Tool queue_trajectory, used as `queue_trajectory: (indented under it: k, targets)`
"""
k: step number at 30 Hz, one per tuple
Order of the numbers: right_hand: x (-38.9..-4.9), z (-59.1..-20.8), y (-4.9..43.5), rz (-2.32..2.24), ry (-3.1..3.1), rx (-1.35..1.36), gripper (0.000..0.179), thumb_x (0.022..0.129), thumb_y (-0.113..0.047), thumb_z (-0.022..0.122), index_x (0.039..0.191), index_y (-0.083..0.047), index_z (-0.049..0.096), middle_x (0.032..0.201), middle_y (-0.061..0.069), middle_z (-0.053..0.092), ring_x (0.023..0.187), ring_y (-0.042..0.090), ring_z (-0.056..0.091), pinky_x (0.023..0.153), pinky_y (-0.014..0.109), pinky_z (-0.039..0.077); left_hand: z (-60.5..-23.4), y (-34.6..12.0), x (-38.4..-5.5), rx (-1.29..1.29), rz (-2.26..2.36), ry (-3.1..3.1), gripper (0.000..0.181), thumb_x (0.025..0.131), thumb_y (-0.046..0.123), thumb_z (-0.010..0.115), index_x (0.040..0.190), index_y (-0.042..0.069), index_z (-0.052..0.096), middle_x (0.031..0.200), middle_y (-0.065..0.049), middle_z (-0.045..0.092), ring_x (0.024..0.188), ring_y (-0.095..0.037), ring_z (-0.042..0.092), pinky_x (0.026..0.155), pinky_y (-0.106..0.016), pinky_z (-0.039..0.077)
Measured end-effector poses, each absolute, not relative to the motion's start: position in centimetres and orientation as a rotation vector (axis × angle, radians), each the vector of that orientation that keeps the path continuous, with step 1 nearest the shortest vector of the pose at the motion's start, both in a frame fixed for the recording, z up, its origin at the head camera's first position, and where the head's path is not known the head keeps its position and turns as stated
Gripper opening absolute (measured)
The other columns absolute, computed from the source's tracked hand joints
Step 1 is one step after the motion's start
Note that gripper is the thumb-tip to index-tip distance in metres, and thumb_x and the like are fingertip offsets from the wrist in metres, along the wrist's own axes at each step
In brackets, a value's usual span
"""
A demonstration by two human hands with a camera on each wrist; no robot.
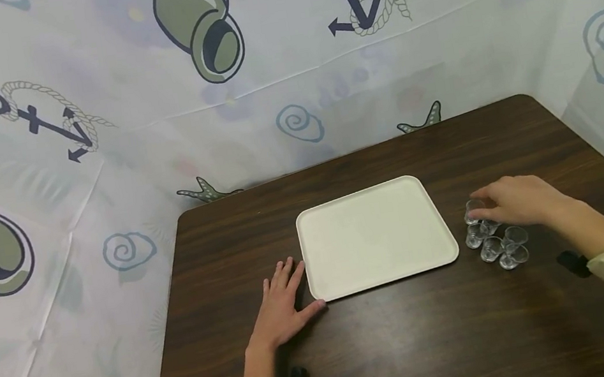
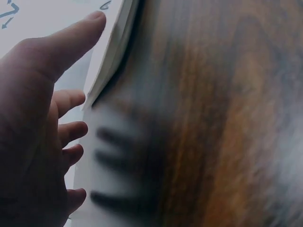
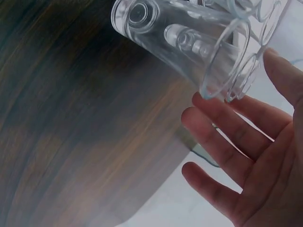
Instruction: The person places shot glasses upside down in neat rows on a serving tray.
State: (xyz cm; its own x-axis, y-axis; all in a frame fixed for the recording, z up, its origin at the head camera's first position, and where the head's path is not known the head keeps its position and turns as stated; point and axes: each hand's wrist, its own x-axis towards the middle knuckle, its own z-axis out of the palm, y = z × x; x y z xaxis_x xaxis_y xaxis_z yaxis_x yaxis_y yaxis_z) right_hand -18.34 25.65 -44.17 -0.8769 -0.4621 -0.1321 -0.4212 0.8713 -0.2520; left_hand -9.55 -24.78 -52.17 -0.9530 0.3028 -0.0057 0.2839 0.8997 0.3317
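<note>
Dark wooden table [image 1: 393, 343] bearing a white tray [image 1: 375, 235], long axis running left-right, left hand [image 1: 283, 304] lying flat with fingers spread at its left corner, right hand [image 1: 518, 200] reaching with relaxed fingers over upright clear glasses [image 1: 494, 239] just right of it.

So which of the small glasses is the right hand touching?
The farthest glass, at the cluster's back-left; the right hand rests its fingertips there, while the others stand free nearer the person.

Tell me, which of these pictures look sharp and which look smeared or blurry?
Head view: sharp and evenly lit, with the white tray, the small glasses and both hands clear. Left wrist view: the table is smeared and the left hand is dim, with soft finger shadows. Right wrist view: the wood is streaked, but the nearest glass and the right hand are fairly crisp.
</note>
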Motion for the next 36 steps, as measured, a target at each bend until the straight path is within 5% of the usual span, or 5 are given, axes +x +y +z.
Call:
queue_trajectory:
  k: [8,36]
  targets:
    - [-18.42,-44.35,25.21,-0.307,2.848,-0.649,0.061,0.089,-0.05,0.068,0.125,0.001,0.066,0.073,-0.012,0.059,0.064,0.009,0.052,0.052,0.034,0.043,-52.53,-24.3,-9.27,0.46,0.551,3.035,0.094,0.083,0.07,0.06,0.157,0.022,0.028,0.161,-0.011,0.023,0.149,-0.031,0.014,0.112,-0.065,0.013]
    - [-18.91,-44.02,25.15,-0.687,2.974,-0.472,0.037,0.084,-0.022,0.069,0.116,-0.001,0.065,0.089,0.004,0.067,0.074,0.018,0.059,0.059,0.037,0.046,-52.63,-24.04,-9.23,0.44,0.547,3.05,0.094,0.083,0.073,0.058,0.157,0.023,0.028,0.16,-0.01,0.024,0.148,-0.031,0.015,0.111,-0.066,0.012]
